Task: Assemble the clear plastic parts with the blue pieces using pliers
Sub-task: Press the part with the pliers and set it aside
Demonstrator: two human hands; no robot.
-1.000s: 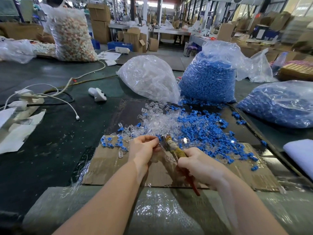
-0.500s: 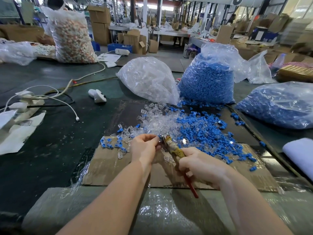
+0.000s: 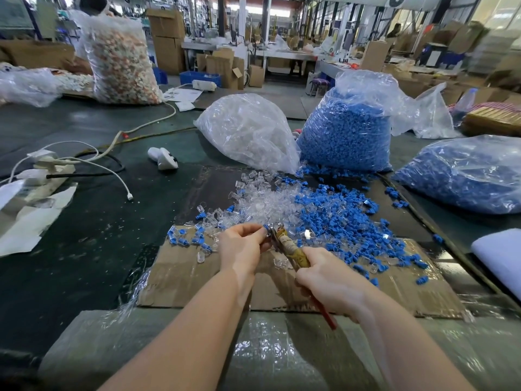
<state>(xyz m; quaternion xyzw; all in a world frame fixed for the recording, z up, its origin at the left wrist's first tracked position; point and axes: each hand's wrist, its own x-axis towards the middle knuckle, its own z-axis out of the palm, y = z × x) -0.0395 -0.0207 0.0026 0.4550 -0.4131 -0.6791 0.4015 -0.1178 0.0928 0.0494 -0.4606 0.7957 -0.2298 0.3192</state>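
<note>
Now the left hand has raised a blue piece, pinched in its fingertips, to the nose of the pliers; the right hand grips the handles. Loose clear parts lie just beyond. Pressing seems imminent.

Two blue-piece bags — one clear-part bag, one pliers.

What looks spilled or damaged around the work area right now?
Blue pieces and clear plastic parts lie loose across the cardboard sheet, some off it onto the table. The pliers have a handle wrapped in worn tape.
</note>
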